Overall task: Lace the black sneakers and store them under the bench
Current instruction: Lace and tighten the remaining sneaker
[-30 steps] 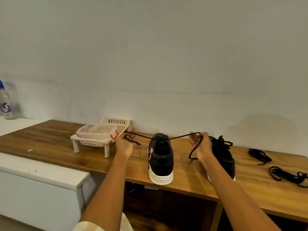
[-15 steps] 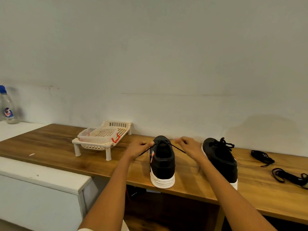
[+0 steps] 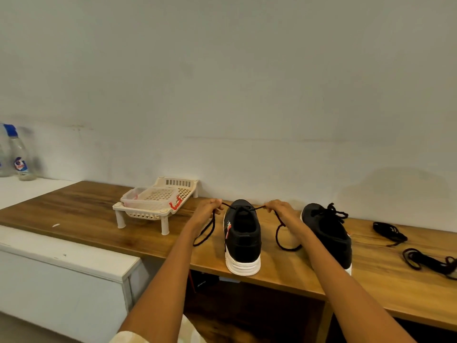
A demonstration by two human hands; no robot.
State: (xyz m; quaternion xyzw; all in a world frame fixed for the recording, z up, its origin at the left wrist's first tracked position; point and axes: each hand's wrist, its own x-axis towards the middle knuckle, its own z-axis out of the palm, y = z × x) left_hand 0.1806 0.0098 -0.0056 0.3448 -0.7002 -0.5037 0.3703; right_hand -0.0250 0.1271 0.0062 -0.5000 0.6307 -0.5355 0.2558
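Two black sneakers with white soles stand heel toward me on the wooden bench. The left sneaker has a black lace running out of its top on both sides. My left hand pinches the lace's left end just left of the shoe, and my right hand pinches the right end just right of it. Both loose tails hang down in loops toward the benchtop. The right sneaker sits behind my right forearm, its lace tied in a bunch on top.
A cream plastic rack on short legs stands on the bench at the left, against the wall. Two spare black laces lie at the right. Bottles stand on a white counter at far left. Below the bench is open dark space.
My hands first came in from wide apart to close beside the left sneaker's top. Since then they have spread slightly, and the lace tails now hang in longer loops below them.
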